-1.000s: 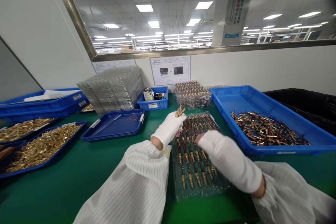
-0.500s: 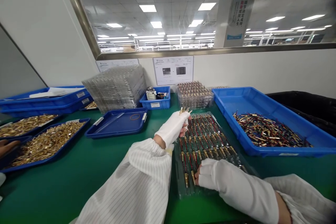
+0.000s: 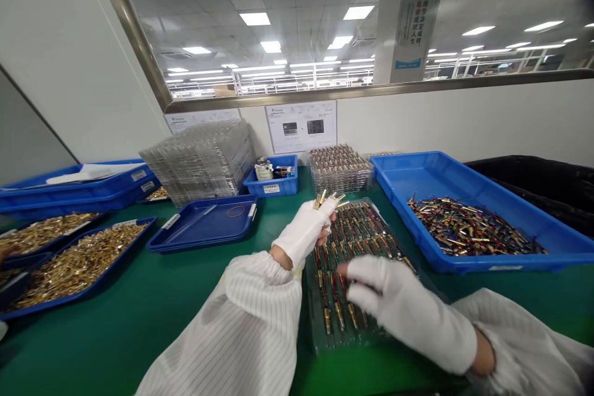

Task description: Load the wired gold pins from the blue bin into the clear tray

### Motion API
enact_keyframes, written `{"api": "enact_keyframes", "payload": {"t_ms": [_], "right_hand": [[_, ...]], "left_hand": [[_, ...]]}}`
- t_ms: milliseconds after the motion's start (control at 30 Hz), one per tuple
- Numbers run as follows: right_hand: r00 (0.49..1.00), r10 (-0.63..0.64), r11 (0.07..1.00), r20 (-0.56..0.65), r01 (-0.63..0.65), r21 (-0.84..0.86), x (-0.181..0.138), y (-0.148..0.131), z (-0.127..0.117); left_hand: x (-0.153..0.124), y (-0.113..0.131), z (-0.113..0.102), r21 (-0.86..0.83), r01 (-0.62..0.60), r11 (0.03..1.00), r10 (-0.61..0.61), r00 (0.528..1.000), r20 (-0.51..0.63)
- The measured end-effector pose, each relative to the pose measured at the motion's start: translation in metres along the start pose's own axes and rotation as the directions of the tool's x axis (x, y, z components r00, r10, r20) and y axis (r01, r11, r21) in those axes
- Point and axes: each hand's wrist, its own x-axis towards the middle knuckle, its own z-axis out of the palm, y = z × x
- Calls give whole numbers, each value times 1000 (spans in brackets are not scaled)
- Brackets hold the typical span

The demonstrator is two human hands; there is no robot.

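Observation:
A clear plastic tray [image 3: 371, 337] lies on the green table in front of me, its slots filled with gold-tipped red and green pins. My left hand [image 3: 306, 229], in a white glove, is closed round a small bunch of gold pins [image 3: 325, 199] that stick up above the tray's left side. Over the tray's near half my right hand [image 3: 392, 297], also gloved, hovers with its fingers spread, the fingertips close to the pins in the slots. Nothing shows in that hand.
A large blue bin [image 3: 431, 176] holding loose coloured pins [image 3: 464, 226] stands at the right. Behind are a stack of filled clear trays [image 3: 338, 167], a small blue box [image 3: 271, 185], empty clear trays [image 3: 199, 161], a blue lid [image 3: 204, 223]. Blue trays of gold parts [image 3: 69, 260] lie left.
My right hand went from the tray's middle to its near edge, then came back up a little with the fingers spread. The left hand stayed put with its bunch of pins.

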Motion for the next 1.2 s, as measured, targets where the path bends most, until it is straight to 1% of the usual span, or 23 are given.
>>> {"api": "enact_keyframes", "payload": {"t_ms": [33,67,100,133,200,267,333,367,467,500,533,633,700,833,900,1000,1133,1200], "right_hand": [[985,135,982,-107,-119,144,8,5,-4],[955,240,938,-175,-181,295,16,11,-9],[928,307,883,-211,-196,426,24,15,-13],[912,345,831,-223,-186,524,32,18,-16],[895,370,774,-251,-147,616,45,22,-19],[880,386,776,-276,-148,613,50,23,-19],[872,393,805,-292,-173,568,50,23,-17],[873,378,830,-306,-174,530,49,24,-17],[885,257,932,-388,-121,341,44,24,-18],[886,230,949,-402,-113,295,42,23,-20],[888,226,952,-400,-116,283,41,22,-22],[898,313,900,-309,-176,399,40,17,-30],[905,344,864,-249,-202,461,39,15,-35],[924,330,846,-191,-200,494,37,14,-40],[925,326,855,-194,-201,478,36,14,-41],[902,339,881,-267,-205,426,34,12,-42],[824,385,902,-416,-241,358,32,5,-42],[783,375,922,-497,-259,287,29,5,-42]], "left_hand": [[0,-1,2,10,-9,1000,9,1000,9],[-1,-3,4,24,-14,1000,13,1000,25],[-1,-6,6,46,-13,999,11,999,49],[-2,-8,8,74,-14,997,8,997,80],[-3,-15,12,142,-20,990,-4,986,168],[-3,-20,14,178,-20,984,-28,964,264],[-4,-24,14,197,-2,980,-61,947,316],[-4,-24,14,213,10,977,-80,943,322],[-5,-23,14,294,7,956,-104,942,318],[-6,-21,14,315,1,949,-108,941,322],[-7,-19,15,328,-7,945,-108,937,332],[-10,-14,16,331,-28,943,-101,925,367],[-11,-11,16,327,-33,944,-102,916,387],[-12,-7,14,325,-30,945,-115,901,418],[-12,-6,13,318,-31,947,-116,895,431],[-12,-4,10,319,-33,947,-118,889,443],[-12,-2,8,306,-28,952,-112,897,428],[-10,-3,6,298,-20,954,-107,909,402]]}}
